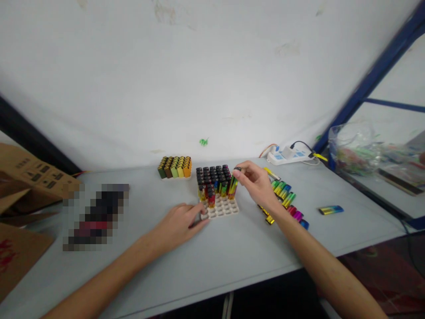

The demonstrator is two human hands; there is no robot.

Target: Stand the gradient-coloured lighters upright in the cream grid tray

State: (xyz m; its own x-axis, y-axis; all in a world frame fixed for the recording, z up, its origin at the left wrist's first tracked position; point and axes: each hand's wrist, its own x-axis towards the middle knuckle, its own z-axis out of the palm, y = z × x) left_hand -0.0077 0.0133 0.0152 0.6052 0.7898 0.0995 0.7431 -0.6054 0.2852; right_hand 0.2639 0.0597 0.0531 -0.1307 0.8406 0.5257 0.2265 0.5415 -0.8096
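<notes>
My right hand [255, 180] pinches the black top of a lighter [233, 185] with a shiny yellow-green body. It holds this lighter upright at the right side of a white tray [224, 208] with rows of holes. Black-topped lighters [212, 173] stand packed in the tray's back rows, and a red one [211, 199] stands farther forward. The holes along the front hold nothing. At the tray's front left corner, my left hand [181, 223] grips the edge between thumb and fingers. Shiny coloured sleeves [284, 192] lie in a loose group beside my right forearm.
Behind, against the wall, stands a block of gold and green sleeves [175, 167]. A power strip [288, 155] with cords lies at the back right. One blue-yellow sleeve [331, 210] lies apart. Cardboard boxes [26, 177] and a blurred-out item [99, 217] are at left.
</notes>
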